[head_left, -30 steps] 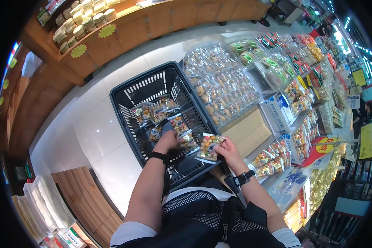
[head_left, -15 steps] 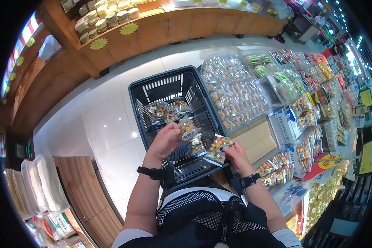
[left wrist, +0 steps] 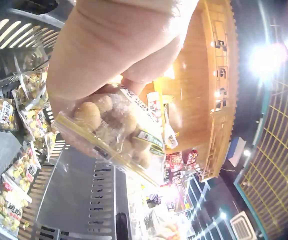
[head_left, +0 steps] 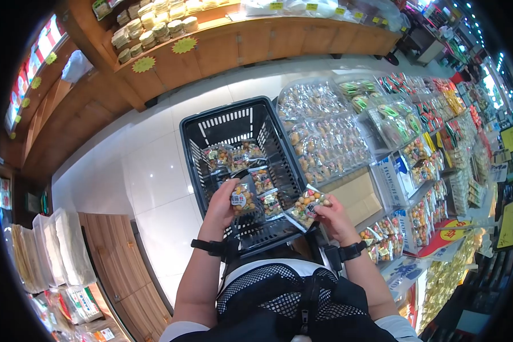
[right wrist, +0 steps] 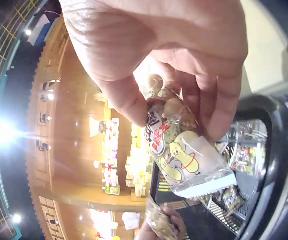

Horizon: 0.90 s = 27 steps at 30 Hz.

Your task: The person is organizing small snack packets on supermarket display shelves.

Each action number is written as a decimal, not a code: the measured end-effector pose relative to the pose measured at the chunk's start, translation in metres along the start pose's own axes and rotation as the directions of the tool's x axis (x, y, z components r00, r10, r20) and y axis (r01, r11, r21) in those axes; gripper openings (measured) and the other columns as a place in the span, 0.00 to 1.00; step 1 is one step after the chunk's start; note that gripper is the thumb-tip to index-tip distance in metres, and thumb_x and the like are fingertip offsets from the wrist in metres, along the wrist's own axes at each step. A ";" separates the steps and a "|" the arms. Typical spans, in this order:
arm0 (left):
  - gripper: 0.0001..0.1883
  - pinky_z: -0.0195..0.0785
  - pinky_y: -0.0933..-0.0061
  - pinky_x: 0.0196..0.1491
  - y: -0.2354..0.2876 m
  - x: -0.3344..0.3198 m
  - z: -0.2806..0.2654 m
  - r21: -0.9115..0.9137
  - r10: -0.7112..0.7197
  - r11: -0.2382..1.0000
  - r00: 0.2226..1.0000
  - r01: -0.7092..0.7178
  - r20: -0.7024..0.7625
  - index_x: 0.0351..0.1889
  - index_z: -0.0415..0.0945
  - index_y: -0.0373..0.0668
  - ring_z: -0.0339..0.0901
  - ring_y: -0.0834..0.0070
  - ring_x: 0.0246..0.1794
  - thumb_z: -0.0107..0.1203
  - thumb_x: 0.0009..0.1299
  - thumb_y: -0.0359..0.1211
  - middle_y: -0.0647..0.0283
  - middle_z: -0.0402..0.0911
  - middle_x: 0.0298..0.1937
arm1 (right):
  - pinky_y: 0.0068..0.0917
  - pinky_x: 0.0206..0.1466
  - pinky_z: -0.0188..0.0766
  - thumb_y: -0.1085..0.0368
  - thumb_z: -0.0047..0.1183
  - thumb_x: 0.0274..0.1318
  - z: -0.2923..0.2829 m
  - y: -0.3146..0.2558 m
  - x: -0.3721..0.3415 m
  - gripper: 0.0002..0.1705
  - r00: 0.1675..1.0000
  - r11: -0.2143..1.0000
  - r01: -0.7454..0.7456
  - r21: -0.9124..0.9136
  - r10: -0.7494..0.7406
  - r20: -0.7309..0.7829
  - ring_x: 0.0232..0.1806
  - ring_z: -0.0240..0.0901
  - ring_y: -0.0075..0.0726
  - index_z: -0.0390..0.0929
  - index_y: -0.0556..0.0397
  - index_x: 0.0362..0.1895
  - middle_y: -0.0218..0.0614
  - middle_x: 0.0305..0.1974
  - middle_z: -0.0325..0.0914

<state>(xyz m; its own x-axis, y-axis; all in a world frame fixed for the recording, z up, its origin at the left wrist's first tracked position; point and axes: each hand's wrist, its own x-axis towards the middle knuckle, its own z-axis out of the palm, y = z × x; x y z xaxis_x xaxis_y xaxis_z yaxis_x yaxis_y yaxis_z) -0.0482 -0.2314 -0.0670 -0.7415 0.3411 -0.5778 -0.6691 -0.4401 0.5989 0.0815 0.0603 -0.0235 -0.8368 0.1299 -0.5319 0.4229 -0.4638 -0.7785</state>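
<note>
My left hand pinches a small clear snack bag with a white label, over the near left part of a black plastic basket. Round tan snacks show through this bag in the left wrist view. Near the basket's right rim, my right hand grips another clear bag by its upper part. It holds mixed coated nuts and carries a peanut cartoon. Several similar snack bags lie inside the basket. In the right wrist view, the left hand appears low in the picture.
Right of the basket, a display holds many small wrapped snacks beside a bare cardboard patch. More nut bags fill bins further right. A wooden counter runs across the back. Pale tiled floor lies to the left.
My left hand has come up out of the basket with a snack bag, then shifted slightly left and lower. The right hand keeps its bag near the rim. The head view has shifted.
</note>
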 end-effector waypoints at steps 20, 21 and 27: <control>0.22 0.71 0.47 0.58 -0.025 0.023 0.109 0.116 -0.147 0.985 0.977 0.130 0.157 0.61 0.66 0.38 0.77 0.60 0.53 0.46 0.78 0.43 0.54 0.78 0.53 | 0.23 0.35 0.72 0.71 0.66 0.48 -0.243 -0.171 0.037 0.16 0.369 0.583 0.246 -0.774 -0.795 -0.481 0.31 0.73 0.23 0.77 0.57 0.43 0.29 0.31 0.76; 0.22 0.71 0.47 0.58 -0.025 0.016 0.124 0.170 -0.144 0.979 0.968 0.109 0.205 0.63 0.65 0.40 0.77 0.60 0.54 0.48 0.77 0.41 0.55 0.77 0.54 | 0.23 0.35 0.72 0.71 0.66 0.48 -0.253 -0.168 0.047 0.16 0.369 0.588 0.250 -0.770 -0.793 -0.485 0.31 0.73 0.23 0.77 0.57 0.43 0.29 0.31 0.76; 0.33 0.70 0.50 0.59 -0.025 -0.002 0.184 0.263 -0.232 0.955 0.900 0.139 0.369 0.67 0.59 0.42 0.74 0.64 0.58 0.60 0.64 0.22 0.57 0.73 0.58 | 0.27 0.35 0.72 0.66 0.68 0.47 -0.275 -0.163 0.072 0.22 0.281 0.590 0.295 -0.751 -0.805 -0.522 0.29 0.73 0.26 0.75 0.58 0.46 0.33 0.30 0.76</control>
<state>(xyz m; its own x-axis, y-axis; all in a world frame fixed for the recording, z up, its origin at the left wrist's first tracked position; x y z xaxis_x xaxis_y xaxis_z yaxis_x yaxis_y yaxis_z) -0.0388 -0.0687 0.0213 -0.5303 0.7155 -0.4547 -0.7550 -0.1547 0.6372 0.0484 0.3864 -0.0263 -0.3937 0.8677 0.3034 0.2640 0.4229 -0.8669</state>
